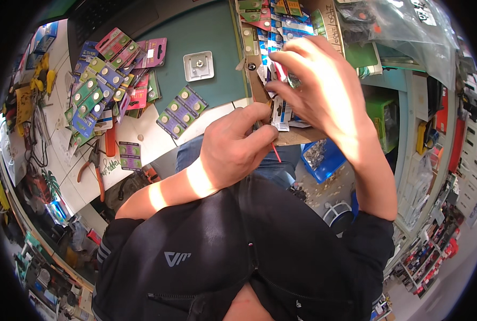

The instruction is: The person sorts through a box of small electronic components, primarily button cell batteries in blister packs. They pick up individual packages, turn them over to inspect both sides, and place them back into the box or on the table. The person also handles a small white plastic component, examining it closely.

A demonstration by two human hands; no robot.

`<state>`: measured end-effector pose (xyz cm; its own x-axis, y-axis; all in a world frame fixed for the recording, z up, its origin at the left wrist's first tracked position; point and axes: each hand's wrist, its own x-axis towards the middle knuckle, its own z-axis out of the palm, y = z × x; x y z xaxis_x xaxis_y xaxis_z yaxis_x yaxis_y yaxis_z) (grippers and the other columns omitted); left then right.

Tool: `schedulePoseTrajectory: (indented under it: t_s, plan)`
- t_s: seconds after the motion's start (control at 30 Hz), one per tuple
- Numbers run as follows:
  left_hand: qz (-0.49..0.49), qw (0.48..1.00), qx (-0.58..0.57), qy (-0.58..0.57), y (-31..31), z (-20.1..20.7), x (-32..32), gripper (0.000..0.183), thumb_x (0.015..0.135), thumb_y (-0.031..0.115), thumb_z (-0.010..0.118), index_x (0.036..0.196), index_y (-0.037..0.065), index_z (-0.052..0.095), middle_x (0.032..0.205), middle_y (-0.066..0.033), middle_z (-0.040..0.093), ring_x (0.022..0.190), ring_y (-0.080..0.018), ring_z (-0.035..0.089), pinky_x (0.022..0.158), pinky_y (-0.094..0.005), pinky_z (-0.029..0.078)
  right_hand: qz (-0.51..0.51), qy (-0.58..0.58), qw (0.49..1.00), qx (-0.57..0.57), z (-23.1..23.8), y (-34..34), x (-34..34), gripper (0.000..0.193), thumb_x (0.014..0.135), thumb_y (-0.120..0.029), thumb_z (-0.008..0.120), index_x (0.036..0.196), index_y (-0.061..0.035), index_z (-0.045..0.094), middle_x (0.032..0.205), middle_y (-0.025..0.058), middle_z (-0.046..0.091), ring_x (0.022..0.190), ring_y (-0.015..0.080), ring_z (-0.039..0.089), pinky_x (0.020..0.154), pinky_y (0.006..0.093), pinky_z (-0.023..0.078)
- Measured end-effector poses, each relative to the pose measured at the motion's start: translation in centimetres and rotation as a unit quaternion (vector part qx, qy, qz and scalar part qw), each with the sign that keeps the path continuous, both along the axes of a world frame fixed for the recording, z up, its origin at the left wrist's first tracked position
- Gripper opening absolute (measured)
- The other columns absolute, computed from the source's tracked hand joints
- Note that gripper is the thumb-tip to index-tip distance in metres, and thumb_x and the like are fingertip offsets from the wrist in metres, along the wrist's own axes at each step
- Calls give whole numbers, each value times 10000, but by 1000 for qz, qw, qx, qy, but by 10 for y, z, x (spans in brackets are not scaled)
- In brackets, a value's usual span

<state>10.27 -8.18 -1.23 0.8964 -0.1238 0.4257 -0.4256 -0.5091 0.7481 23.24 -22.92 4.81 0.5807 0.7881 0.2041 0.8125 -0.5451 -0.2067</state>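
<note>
My right hand [324, 80] hovers over an open cardboard box [302, 137], fingers arched and thumb apart, with no held thing visible. Inside the box are packaged battery cards [274, 37], blue, pink and green. At the box's near left corner is my left hand [230, 142], its fingers curled closed; what they pinch is hidden. A thin red strip [276, 153] shows just below those fingers. On the green mat [177, 32] lies a white square case [199, 66] with a small round metal part in it. A purple-green card of button cells [182, 111] rests at the mat's near edge.
A heap of blister cards [110, 75] covers the left of the white table. Near it lie orange-handled pliers [95, 166] and a smaller cell card [130, 155]. Below the box is a blue bin [319, 163] of small parts; a green bin [384, 123] stands right.
</note>
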Motion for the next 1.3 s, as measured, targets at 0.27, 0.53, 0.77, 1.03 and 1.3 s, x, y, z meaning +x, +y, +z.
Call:
schedulePoseTrajectory:
  t_s: [0.27, 0.53, 0.77, 1.03, 1.3]
  plan:
    - [9, 1000, 0, 3, 1, 4, 2, 309, 557, -62, 743, 816, 58, 625, 963, -79, 535, 684, -222, 602, 573, -333, 481, -45, 40, 988, -141, 0, 23, 10, 237, 714, -127, 705, 935, -67, 644, 1034, 70, 594, 996, 300, 585, 797, 405, 536]
    - [9, 1000, 19, 3, 3, 2, 0, 326, 554, -41, 753, 828, 81, 625, 953, -67, 535, 671, -220, 579, 562, -338, 469, -92, 68, 991, -63, 24, 0, 13, 251, 735, -62, 625, 977, -17, 576, 1035, 140, 580, 991, 356, 583, 833, 435, 514]
    - [27, 999, 24, -17, 0, -2, 0, 238, 650, 71, 733, 801, 103, 551, 999, -14, 545, 627, -181, 528, 535, -323, 461, -99, 133, 985, -46, 19, -15, 25, 342, 759, -50, 669, 1095, -27, 608, 1166, 131, 546, 999, 331, 582, 870, 364, 464]
    - [24, 999, 19, -26, 0, -1, 2, 230, 653, 65, 726, 799, 98, 551, 1000, -19, 545, 632, -175, 534, 542, -318, 465, -96, 165, 979, -67, 28, -18, 32, 332, 764, -68, 665, 1089, -1, 658, 1184, 143, 560, 1067, 348, 580, 931, 381, 471]
    - [27, 999, 13, -25, -1, -4, 1, 219, 656, 57, 719, 789, 96, 549, 996, -21, 553, 627, -176, 536, 542, -320, 461, -118, 142, 979, -82, 29, -4, 22, 298, 789, -35, 659, 1087, -37, 671, 1219, 136, 535, 1085, 328, 571, 918, 377, 458]
